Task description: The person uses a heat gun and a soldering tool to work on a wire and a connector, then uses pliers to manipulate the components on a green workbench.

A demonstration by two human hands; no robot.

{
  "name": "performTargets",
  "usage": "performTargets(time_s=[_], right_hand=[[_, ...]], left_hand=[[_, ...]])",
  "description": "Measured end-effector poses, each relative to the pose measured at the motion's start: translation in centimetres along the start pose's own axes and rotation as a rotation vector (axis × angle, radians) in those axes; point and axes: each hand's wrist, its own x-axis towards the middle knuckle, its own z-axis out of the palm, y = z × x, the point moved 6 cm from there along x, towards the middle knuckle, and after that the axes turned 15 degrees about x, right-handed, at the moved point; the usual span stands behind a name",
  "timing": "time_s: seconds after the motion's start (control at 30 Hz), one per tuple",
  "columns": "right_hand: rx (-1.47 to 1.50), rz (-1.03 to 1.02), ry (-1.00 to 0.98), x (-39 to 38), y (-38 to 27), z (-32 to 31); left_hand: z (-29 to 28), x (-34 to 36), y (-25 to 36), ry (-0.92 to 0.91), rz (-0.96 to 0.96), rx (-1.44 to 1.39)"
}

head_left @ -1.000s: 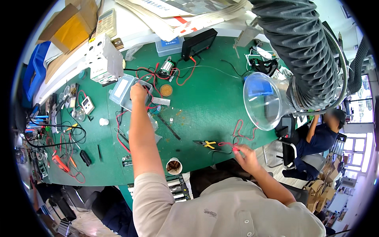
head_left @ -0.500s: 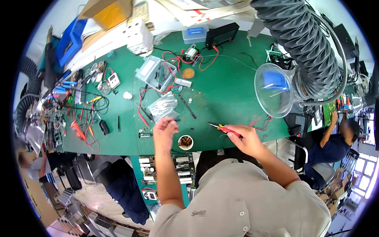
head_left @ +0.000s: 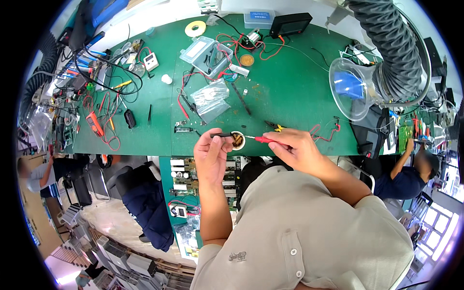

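— Biggest first?
— Green counter (head_left: pixel 290 96), spread wide across the upper half, crowded with wires and tools. Over its right end, a ribbed grey extraction hose (head_left: pixel 386 43) ending in a clear funnel hood (head_left: pixel 350 89).
— Next in size?
— Clear plastic box (head_left: pixel 205 53) near the far middle, tangled in red and black leads. Just below it, two clear plastic bags (head_left: pixel 212 99), lying flat. Black box (head_left: pixel 290 23) at the far edge, with a small lidded blue-topped container (head_left: pixel 258 18) beside it.
— And the hands?
— Left hand (head_left: pixel 212 154) at the near edge of the counter, clenched round a thin black probe (head_left: pixel 221 136), held level, tip pointing left. Right hand (head_left: pixel 295 147) just beside it to the right, pinching a red-handled tool (head_left: pixel 263 139), metal tip aimed left toward the cup.
— Which cup?
— Small round white cup (head_left: pixel 238 140) with brownish contents, sitting on the counter's near edge, right between the two hands, touching the left thumb side as far as can be told.
— Smaller still?
— Yellow-handled cutters (head_left: pixel 275 126) just beyond the right hand. Roll of yellow tape (head_left: pixel 195 29) at the far side. Tiny white cap (head_left: pixel 166 79) left of the bags. Flat orange disc (head_left: pixel 247 60) near the clear box.
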Motion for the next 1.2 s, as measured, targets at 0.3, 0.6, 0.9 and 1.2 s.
performTargets(time_s=[0.3, 0.6, 0.9, 1.2], right_hand=[[-0.006, -0.074, 0.047, -1.1, -0.7, -0.1], [-0.022, -0.059, -0.007, -1.7, -1.0, -0.5], [-0.004, -0.055, -0.056, -1.6, -0.9, -0.5], [0.138, 0.172, -0.2, -1.6, -0.3, -0.4]], left_hand=[[0.9, -0.5, 1.0, -0.05, 0.037, 0.153], [2.6, -1.0, 1.0, -0.111, -0.016, 0.3], [4.2, -1.2, -0.4, -0.173, -0.096, 0.229], [4.9, -1.0, -1.8, -0.192, -0.129, 0.123]])
